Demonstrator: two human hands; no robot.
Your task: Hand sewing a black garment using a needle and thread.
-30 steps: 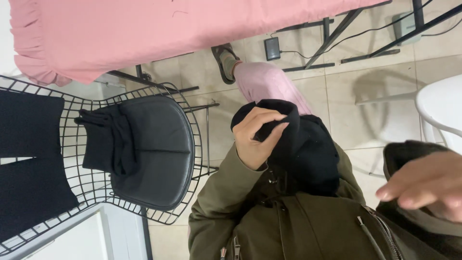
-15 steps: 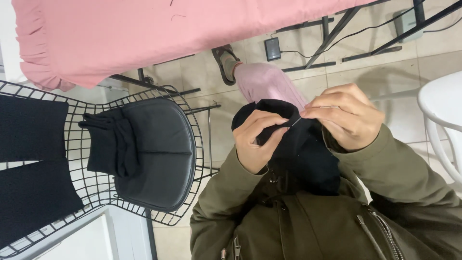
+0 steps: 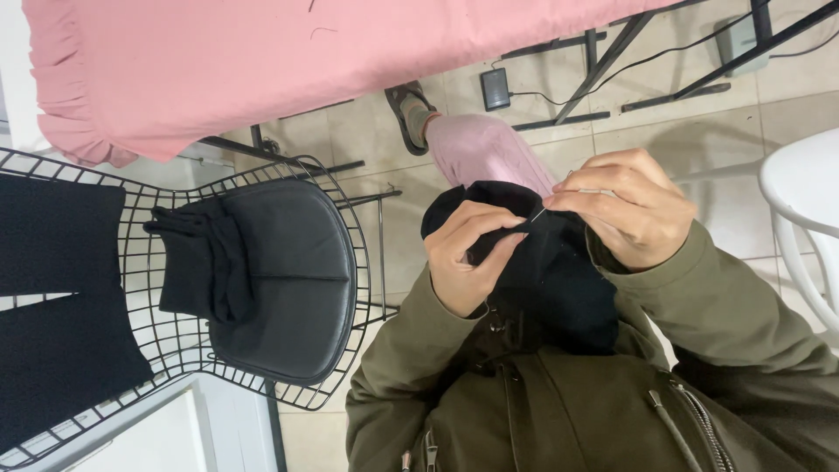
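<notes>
Tiled floor (image 3: 411, 218) as background, crossed by dark frame legs and cables beyond the hands. Left hand (image 3: 469, 253) curled shut on a fold of black fabric (image 3: 559, 271), thumb and fingers pinching the edge up so that the spot being stitched stays taut and faces upward. Right hand (image 3: 625, 205), just beside the left and almost touching it, pinched narrow around a thin needle (image 3: 540, 212), tip aimed at the held fold; a pale thread is barely visible. Fabric resting between both hands and draped toward the lap, over an olive jacket (image 3: 612, 411), which supports its weight. Pink-trousered leg (image 3: 481, 153) and sandalled foot (image 3: 411, 114) just past the left hand. Further to the left of the left hand: one black wire chair (image 3: 350, 201) with one black cushion (image 3: 288, 271), one folded black garment (image 3: 192, 262) parked on it, apparently set aside within reach. Pink cloth (image 3: 262, 61) hanging well beyond both hands. White chair edge (image 3: 804, 201) right of the right hand. Count: two hands, one needle, one worked fabric, two chairs
</notes>
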